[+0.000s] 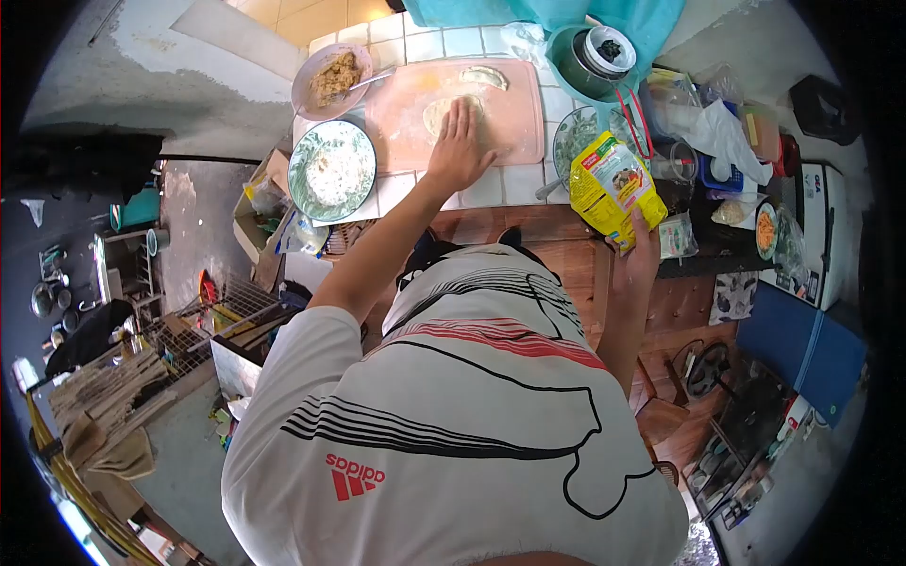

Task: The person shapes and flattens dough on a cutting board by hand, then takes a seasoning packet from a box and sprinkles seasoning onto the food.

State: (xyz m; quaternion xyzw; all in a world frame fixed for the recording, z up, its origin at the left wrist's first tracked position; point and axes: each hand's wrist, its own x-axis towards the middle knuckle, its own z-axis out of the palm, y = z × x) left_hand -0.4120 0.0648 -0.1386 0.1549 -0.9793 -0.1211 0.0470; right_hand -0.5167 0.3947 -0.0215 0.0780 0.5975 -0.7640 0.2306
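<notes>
My left hand (460, 151) lies palm down with its fingers stretched out over a flat round of dough (436, 115). The dough rests on a pink cutting board (396, 123) dusted with white powder. A folded, filled dumpling (484, 76) sits near the board's far edge. Off the board's right side, my right hand (638, 253) grips the lower end of a yellow printed food packet (613, 184). Its contents are hidden. Left of the board stand a pink bowl (299, 87) of brownish filling with a spoon, and a green-patterned plate (300, 189) holding white powder.
White tiles (486, 193) cover the table. Behind the packet is a patterned glass plate (569, 141); a teal basin (564, 66) with nested pots stands beyond. Plastic bags (725, 132) and containers crowd the right. A cardboard box (260, 212) sits below at left.
</notes>
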